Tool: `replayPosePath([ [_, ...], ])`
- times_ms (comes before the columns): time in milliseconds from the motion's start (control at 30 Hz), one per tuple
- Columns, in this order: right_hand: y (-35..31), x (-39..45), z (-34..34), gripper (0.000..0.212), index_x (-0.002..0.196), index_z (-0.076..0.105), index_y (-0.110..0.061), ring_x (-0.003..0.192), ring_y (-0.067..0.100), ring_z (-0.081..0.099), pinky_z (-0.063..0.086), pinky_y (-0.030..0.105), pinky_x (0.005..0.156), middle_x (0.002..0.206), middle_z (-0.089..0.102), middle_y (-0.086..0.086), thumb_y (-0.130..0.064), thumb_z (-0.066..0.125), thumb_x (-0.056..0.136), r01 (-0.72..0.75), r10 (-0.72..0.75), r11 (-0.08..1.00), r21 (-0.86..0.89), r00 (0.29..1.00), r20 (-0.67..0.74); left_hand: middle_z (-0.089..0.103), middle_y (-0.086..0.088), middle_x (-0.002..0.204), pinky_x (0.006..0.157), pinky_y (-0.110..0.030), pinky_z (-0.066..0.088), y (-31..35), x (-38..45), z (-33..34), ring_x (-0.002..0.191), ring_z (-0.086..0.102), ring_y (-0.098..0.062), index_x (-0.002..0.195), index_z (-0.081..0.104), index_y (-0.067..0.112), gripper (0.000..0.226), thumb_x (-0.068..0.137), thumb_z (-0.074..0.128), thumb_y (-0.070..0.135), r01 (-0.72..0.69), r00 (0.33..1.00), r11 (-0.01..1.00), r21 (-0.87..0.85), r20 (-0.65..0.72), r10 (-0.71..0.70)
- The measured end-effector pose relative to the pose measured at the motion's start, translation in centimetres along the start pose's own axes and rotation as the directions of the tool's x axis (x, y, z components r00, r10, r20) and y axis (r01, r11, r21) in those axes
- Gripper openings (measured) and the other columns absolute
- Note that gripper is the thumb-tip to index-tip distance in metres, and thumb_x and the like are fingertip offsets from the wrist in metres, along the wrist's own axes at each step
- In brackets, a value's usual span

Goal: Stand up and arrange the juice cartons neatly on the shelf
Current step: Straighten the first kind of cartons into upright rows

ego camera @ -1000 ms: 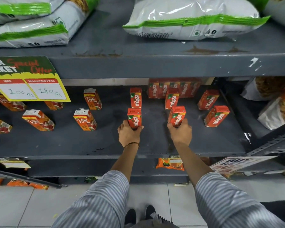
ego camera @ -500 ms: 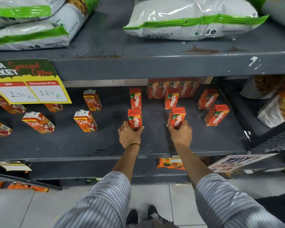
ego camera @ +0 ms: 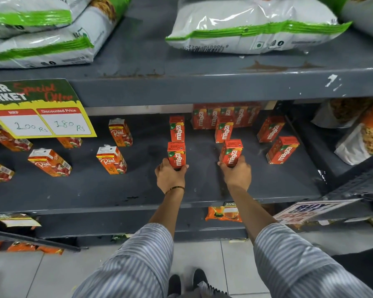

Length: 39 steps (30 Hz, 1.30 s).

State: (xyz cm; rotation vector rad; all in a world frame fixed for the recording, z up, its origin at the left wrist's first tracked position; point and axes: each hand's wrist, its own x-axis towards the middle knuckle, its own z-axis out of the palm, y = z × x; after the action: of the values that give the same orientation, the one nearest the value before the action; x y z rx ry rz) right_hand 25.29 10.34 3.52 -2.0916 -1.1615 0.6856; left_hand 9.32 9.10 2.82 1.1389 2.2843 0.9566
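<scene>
Small red Maaza juice cartons stand on the grey middle shelf (ego camera: pixel 202 190). My left hand (ego camera: pixel 170 176) grips the base of one upright carton (ego camera: pixel 176 154). My right hand (ego camera: pixel 236 174) holds a second carton (ego camera: pixel 232 152), which leans a little to the right. Behind them stand two more Maaza cartons (ego camera: pixel 177 128) (ego camera: pixel 224 129), and a row of Maaza cartons (ego camera: pixel 224 115) lines the back. Two further Maaza cartons (ego camera: pixel 282 149) (ego camera: pixel 270 129) stand at the right. Orange Real cartons (ego camera: pixel 111 160) (ego camera: pixel 120 132) (ego camera: pixel 50 162) are scattered at the left.
White and green sacks (ego camera: pixel 252 29) (ego camera: pixel 41 39) lie on the upper shelf. A yellow price sign (ego camera: pixel 41 123) hangs from that shelf's edge at the left. Snack bags (ego camera: pixel 357 134) fill the bay at the right. An orange packet (ego camera: pixel 223 212) lies on the lower shelf.
Both hands have stayed on their cartons. The view has shifted slightly, and the two held cartons have barely moved.
</scene>
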Motion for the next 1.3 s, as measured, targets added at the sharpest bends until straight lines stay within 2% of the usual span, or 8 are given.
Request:
replayPosePath([
  [333, 0.1, 0.1, 0.0, 0.059, 0.119, 0.05, -0.011, 0.106, 0.032, 0.061, 0.05, 0.042, 0.09, 0.115, 0.062, 0.014, -0.041, 0.073, 0.074, -0.01, 0.01, 1.0, 0.02, 1.0, 0.012, 0.067, -0.01, 0.101, 0.065, -0.034, 0.044, -0.1, 0.1, 0.2, 0.103, 0.054, -0.028, 0.099, 0.055, 0.006, 0.054, 0.065, 0.079, 0.04, -0.007, 1.0, 1.0, 0.002, -0.014, 0.007],
  [733, 0.3, 0.3, 0.3, 0.058, 0.117, 0.05, -0.011, 0.104, 0.032, 0.063, 0.052, 0.042, 0.089, 0.114, 0.063, 0.014, -0.043, 0.073, 0.073, -0.008, 0.008, 0.999, 0.035, 1.0, 0.014, 0.067, -0.01, 0.101, 0.068, -0.038, 0.048, -0.3, 0.2, 0.5, 0.105, 0.053, -0.028, 0.099, 0.055, 0.006, 0.053, 0.065, 0.079, 0.04, -0.015, 1.0, 1.0, 0.001, -0.025, 0.015],
  [1033, 0.2, 0.2, 0.1, 0.063, 0.12, 0.048, -0.011, 0.107, 0.033, 0.061, 0.05, 0.042, 0.091, 0.117, 0.06, 0.015, -0.042, 0.075, 0.072, -0.014, 0.013, 0.999, 0.047, 0.999, 0.033, 0.065, -0.013, 0.109, 0.075, -0.042, 0.049, -0.3, 0.1, 0.3, 0.11, 0.052, -0.03, 0.107, 0.053, 0.005, 0.061, 0.064, 0.08, 0.039, -0.021, 1.0, 1.0, 0.007, -0.012, 0.021],
  [1133, 1.0, 0.0, -0.3, 0.068, 0.121, 0.047, -0.011, 0.11, 0.032, 0.057, 0.048, 0.043, 0.095, 0.118, 0.058, 0.014, -0.038, 0.08, 0.067, 0.03, -0.037, 0.996, 0.09, 0.997, 0.068, 0.057, -0.015, 0.124, 0.086, -0.048, 0.049, -1.1, 0.0, 0.4, 0.12, 0.045, -0.032, 0.123, 0.045, 0.005, 0.078, 0.063, 0.08, 0.04, -0.068, 0.998, 0.997, 0.034, 0.016, 0.067],
  [1167, 1.6, -0.2, -0.5, 0.07, 0.123, 0.046, -0.012, 0.114, 0.03, 0.054, 0.046, 0.043, 0.097, 0.12, 0.057, 0.013, -0.038, 0.08, 0.067, 0.066, -0.073, 0.993, 0.094, 0.995, 0.074, 0.05, -0.017, 0.133, 0.095, -0.05, 0.044, -1.7, -0.1, 0.4, 0.127, 0.039, -0.033, 0.13, 0.04, 0.003, 0.086, 0.065, 0.078, 0.043, -0.103, 0.994, 0.992, 0.07, 0.029, 0.101],
  [1233, 3.0, -0.8, -1.2, 0.072, 0.129, 0.043, -0.012, 0.124, 0.028, 0.046, 0.042, 0.042, 0.101, 0.127, 0.054, 0.011, -0.043, 0.074, 0.072, 0.144, -0.148, 0.988, 0.061, 0.987, 0.067, 0.033, -0.021, 0.146, 0.113, -0.046, 0.023, -3.1, -0.2, 0.1, 0.138, 0.024, -0.034, 0.139, 0.026, -0.001, 0.094, 0.072, 0.069, 0.051, -0.172, 0.984, 0.97, 0.173, 0.069, 0.162],
  [1300, 4.4, -1.3, -2.0, 0.069, 0.132, 0.042, -0.008, 0.128, 0.028, 0.042, 0.04, 0.042, 0.103, 0.132, 0.051, 0.013, -0.048, 0.064, 0.08, 0.192, -0.192, 0.981, 0.001, 0.981, 0.016, 0.017, -0.021, 0.152, 0.116, -0.041, 0.006, -4.5, -0.3, -0.2, 0.142, 0.011, -0.032, 0.142, 0.015, -0.001, 0.094, 0.081, 0.052, 0.059, -0.239, 0.969, 0.926, 0.293, 0.124, 0.212],
])
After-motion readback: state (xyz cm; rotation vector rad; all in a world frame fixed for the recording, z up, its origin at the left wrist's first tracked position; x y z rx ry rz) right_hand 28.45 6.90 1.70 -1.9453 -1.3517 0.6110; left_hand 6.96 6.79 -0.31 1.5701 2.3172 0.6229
